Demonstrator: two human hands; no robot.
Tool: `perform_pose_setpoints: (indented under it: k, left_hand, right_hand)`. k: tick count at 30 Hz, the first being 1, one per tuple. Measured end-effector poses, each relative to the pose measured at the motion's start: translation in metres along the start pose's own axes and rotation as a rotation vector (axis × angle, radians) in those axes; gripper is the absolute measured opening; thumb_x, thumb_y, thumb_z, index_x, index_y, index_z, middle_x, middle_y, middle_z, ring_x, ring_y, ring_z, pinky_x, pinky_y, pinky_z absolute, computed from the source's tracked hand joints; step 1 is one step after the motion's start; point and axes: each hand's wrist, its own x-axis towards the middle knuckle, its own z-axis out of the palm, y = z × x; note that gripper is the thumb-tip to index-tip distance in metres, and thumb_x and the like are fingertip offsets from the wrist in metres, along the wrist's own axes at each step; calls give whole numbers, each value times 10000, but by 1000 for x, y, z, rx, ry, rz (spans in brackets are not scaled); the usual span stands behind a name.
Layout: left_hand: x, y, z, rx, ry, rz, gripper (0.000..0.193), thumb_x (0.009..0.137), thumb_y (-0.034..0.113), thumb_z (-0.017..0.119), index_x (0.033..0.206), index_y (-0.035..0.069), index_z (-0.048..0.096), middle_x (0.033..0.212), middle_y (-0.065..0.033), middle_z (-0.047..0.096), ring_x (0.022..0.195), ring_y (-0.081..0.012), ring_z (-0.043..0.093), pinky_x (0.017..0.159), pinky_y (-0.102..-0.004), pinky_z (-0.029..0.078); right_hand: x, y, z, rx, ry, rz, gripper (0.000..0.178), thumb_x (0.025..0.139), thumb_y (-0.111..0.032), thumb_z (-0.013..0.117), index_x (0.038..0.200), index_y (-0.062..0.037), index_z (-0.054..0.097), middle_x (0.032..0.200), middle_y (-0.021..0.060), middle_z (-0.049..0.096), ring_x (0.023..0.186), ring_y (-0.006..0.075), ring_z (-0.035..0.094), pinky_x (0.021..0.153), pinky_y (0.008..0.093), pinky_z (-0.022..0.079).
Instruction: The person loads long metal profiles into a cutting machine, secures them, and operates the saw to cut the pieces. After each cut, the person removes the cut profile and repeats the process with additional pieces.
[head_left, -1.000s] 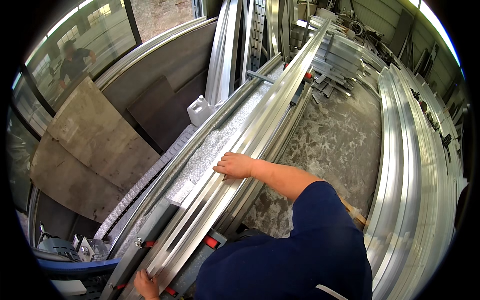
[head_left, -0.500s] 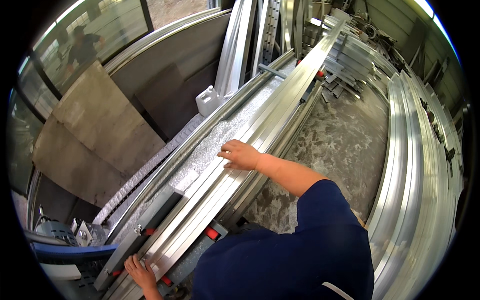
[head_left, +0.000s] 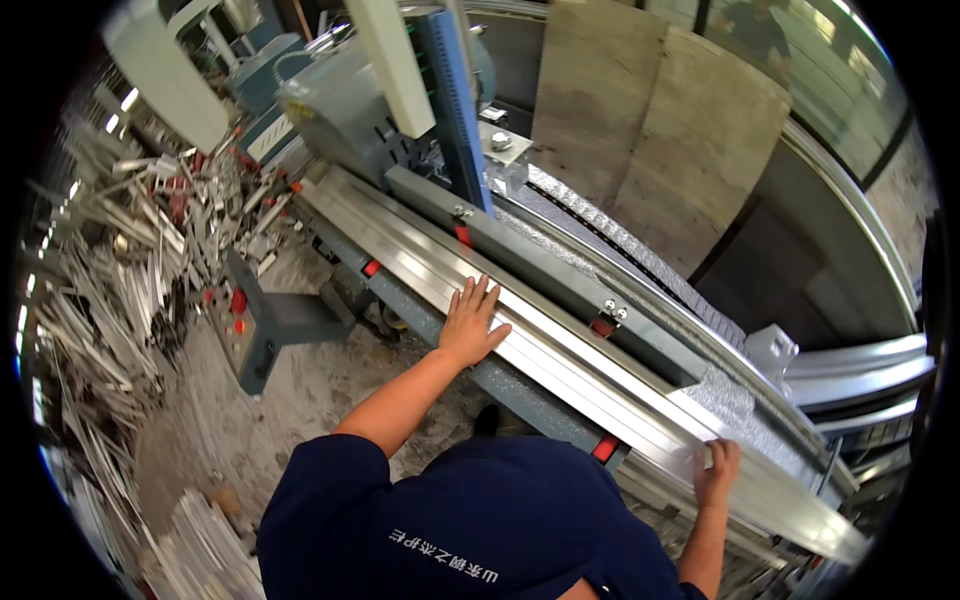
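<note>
Long silvery aluminium profiles (head_left: 575,371) lie side by side on a grey machine bed (head_left: 525,403), running from upper left to lower right. My left hand (head_left: 472,325) rests flat on top of them, fingers stretched out and apart, holding nothing. Farther along to the right, my right hand (head_left: 716,470) has its fingers bent over a profile and closed on its edge; the fingertips are partly hidden. Behind the profiles stands a long grey fence bar (head_left: 560,267) with bolted red blocks.
At the upper left is a grey machine housing (head_left: 345,110) beside an upright blue slotted bar (head_left: 455,110). Heaped metal offcuts (head_left: 130,270) cover the floor at left. A white jug (head_left: 770,350) stands behind the bed, near brown boards (head_left: 640,110).
The view has swung left, toward the machine housing and the offcuts. My left hand now lies flat farther along the profiles; my right hand stays on them at the right.
</note>
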Motion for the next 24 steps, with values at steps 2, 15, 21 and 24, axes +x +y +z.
perform_pose_setpoints:
  k: [2, 15, 21, 24]
  left_hand:
    - [-7, 0, -7, 8, -3, -14, 783, 950, 544, 501, 1560, 118, 258, 1639, -138, 150, 1518, -331, 98, 1224, -487, 90]
    - [8, -4, 2, 7, 49, 10, 764, 972, 541, 449, 1568, 117, 230, 1644, -141, 135, 1516, -336, 116, 1210, -519, 130]
    - [7, -5, 5, -33, 48, 65, 769, 978, 552, 430, 1560, 85, 244, 1635, -178, 140, 1510, -370, 113, 1196, -561, 115]
    - [7, -7, 7, -31, 48, 79, 766, 981, 550, 421, 1558, 76, 247, 1635, -185, 128, 1512, -375, 91, 1190, -572, 115]
  right_hand:
    - [10, -21, 10, 53, -46, -65, 256, 692, -81, 780, 899, -52, 632, 951, 129, 589, 950, 347, 547, 842, 448, 447]
    - [119, -145, 91, 123, -143, -203, 247, 771, -128, 744, 990, -54, 656, 974, 115, 601, 932, 335, 555, 841, 437, 451]
    - [120, -155, 107, 5, -71, -69, 271, 759, -138, 753, 985, -48, 634, 998, 116, 582, 966, 336, 529, 881, 440, 421]
    - [122, -162, 113, -41, -42, -48, 259, 763, -142, 743, 984, -60, 634, 1015, 126, 582, 986, 347, 534, 871, 452, 427]
